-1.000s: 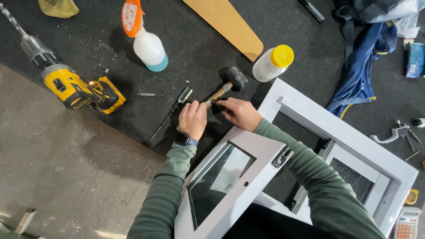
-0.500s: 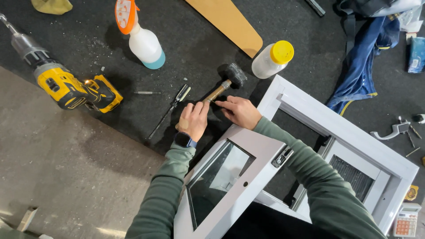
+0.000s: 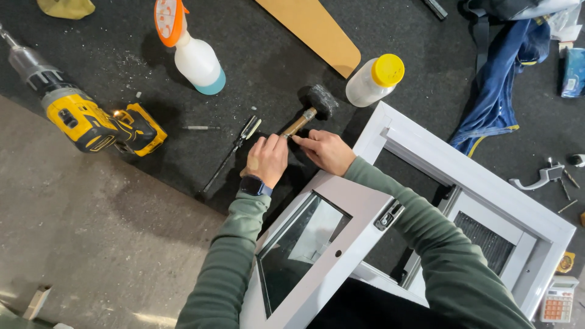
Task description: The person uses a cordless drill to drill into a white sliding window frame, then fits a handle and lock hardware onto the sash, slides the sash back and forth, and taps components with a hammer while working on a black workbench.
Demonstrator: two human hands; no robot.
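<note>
Both hands – left (image 3: 266, 159), right (image 3: 326, 150) – together, clasping the mallet (image 3: 309, 109) handle

Black mat (image 3: 109, 36): drill (image 3: 85, 119), spray bottle (image 3: 192, 52), mallet (image 3: 311, 109), yellow-capped bottle (image 3: 375, 79), window frame (image 3: 463, 176).

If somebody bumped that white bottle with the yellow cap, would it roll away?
Probably a little. The white bottle lies on its side and looks round, so a nudge could start it rolling. The dark mat under it looks rough, which would likely slow it soon. It looks like plastic, so it is probably fairly light and unlikely to break.
</note>
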